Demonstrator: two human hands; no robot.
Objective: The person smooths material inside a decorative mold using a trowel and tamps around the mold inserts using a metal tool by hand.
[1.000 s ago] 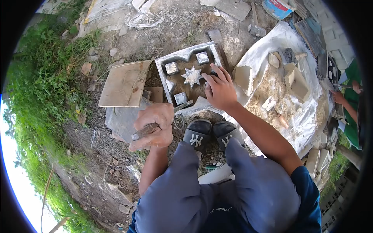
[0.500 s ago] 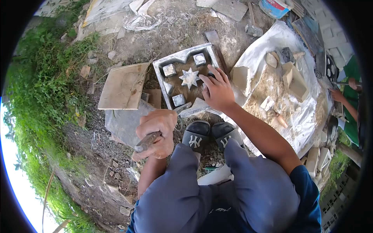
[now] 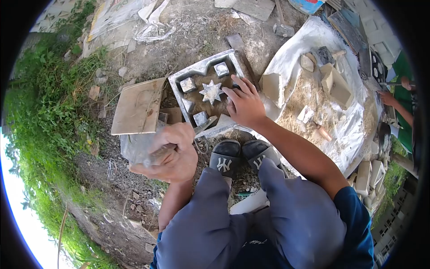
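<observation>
A square grey mould (image 3: 227,55) lies tilted on the ground before my feet, with raised cubes and an eight-pointed star (image 3: 212,92) inside. My right hand (image 3: 245,102) rests over its right side, fingers spread, its fingertips near a dark block (image 3: 235,85) partly hidden under them. My left hand (image 3: 172,152) is closed round the worn handle (image 3: 164,154) of a hand tool, close to the mould's lower left corner. A flat grey piece (image 3: 207,127) at that corner may be the tool's blade; the hand hides how they join.
A flat tan board (image 3: 138,106) leans left of the mould. To the right, a white sack (image 3: 280,60) spreads under sandy powder (image 3: 304,94), with a wooden-handled trowel (image 3: 321,132) on it. Another person's hand (image 3: 388,98) shows at far right. Pale blocks (image 3: 365,177) are stacked lower right.
My left hand has turned and shifted slightly left, and it looks blurred now. My right hand stays over the mould. The whole view has shifted a little.
</observation>
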